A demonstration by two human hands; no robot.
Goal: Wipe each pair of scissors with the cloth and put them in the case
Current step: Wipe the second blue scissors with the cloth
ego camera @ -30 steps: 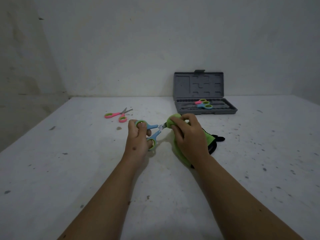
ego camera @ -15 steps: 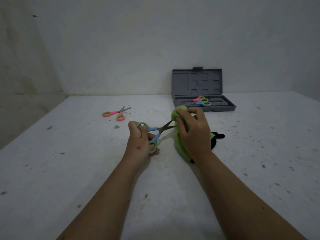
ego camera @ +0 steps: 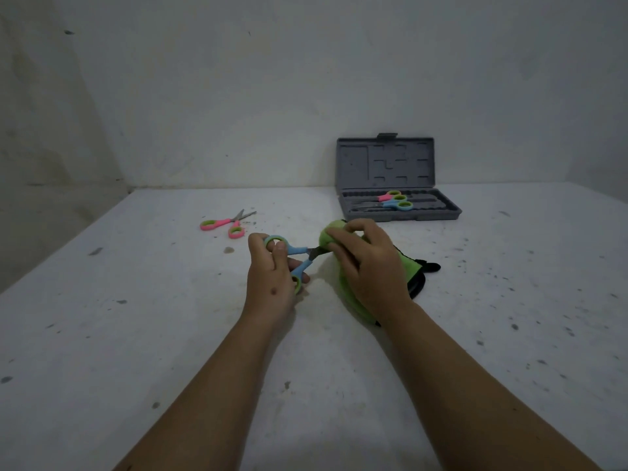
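Observation:
My left hand [ego camera: 268, 283] grips the blue-and-green scissors [ego camera: 299, 258] by their handle loops, blades pointing right. My right hand [ego camera: 368, 266] pinches the green cloth [ego camera: 411, 270] around the blades, which are mostly hidden inside it. The cloth's black-edged tail trails onto the table behind my wrist. A pink-and-green pair of scissors [ego camera: 226, 224] lies on the table to the far left. The grey case [ego camera: 397, 212] stands with its lid up at the back right, with two pairs of scissors [ego camera: 396, 201] lying in its tray.
The white table [ego camera: 136, 334] is speckled with dark spots and meets a pale wall at the back. Its left edge runs diagonally along the left side. A small dark crumb [ego camera: 228, 249] lies near the pink scissors.
My right hand has slid the cloth back along the blades toward the pivot, covering the blade tips that showed half a second ago. My left hand keeps its hold.

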